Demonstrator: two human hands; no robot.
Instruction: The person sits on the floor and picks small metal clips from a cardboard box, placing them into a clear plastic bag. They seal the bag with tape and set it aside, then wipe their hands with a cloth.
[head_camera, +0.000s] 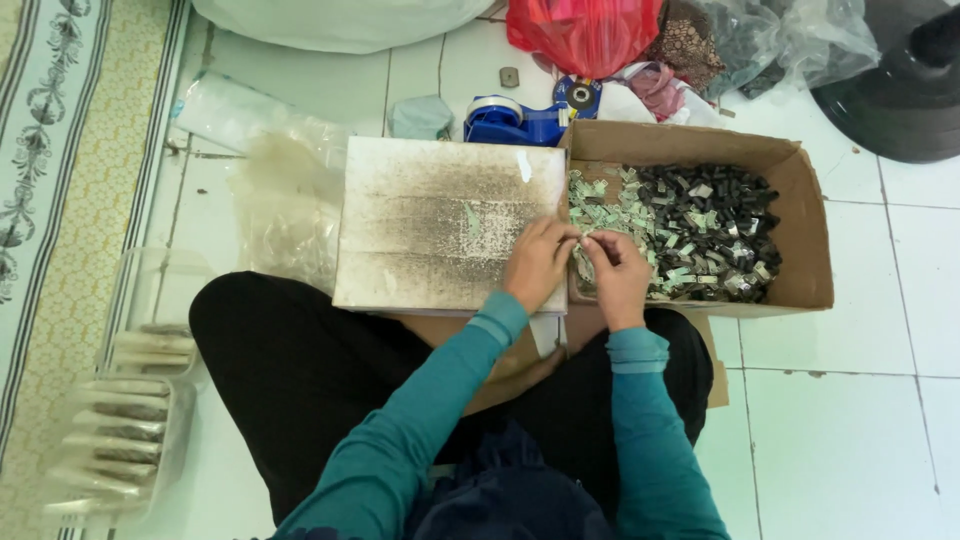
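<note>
Here, a small pale strip piece (583, 240) sits pinched between the fingertips of both hands, right at the near-left corner of the cardboard box (810, 230). The left hand (538, 262) comes at it from the left, fingers curled in close around its end; the right hand (617, 272) meets it from the right, thumb and fingers likewise closed on it. How the piece's long axis runs cannot be told for sure, as the fingers hide most of it, though it seems to lie roughly left to right between the two hands. Neither hand is clearly nearer: both touch it, with the piece just at their far fingertips.

Just right and far of the hands, the box holds a heap of small parts (700, 230), pale greenish ones toward the left and dark ones toward the right. To the left of the box lies a flat, grimy white board (440, 220), resting across the person's lap, and the left hand overlaps its near-right corner. Beyond the board stands a blue tape dispenser (510, 122), with a red plastic bag (585, 35) farther off. At the near left, on the tiled floor (850, 420), a clear plastic tray (125, 420) holds rows of long packets
</note>
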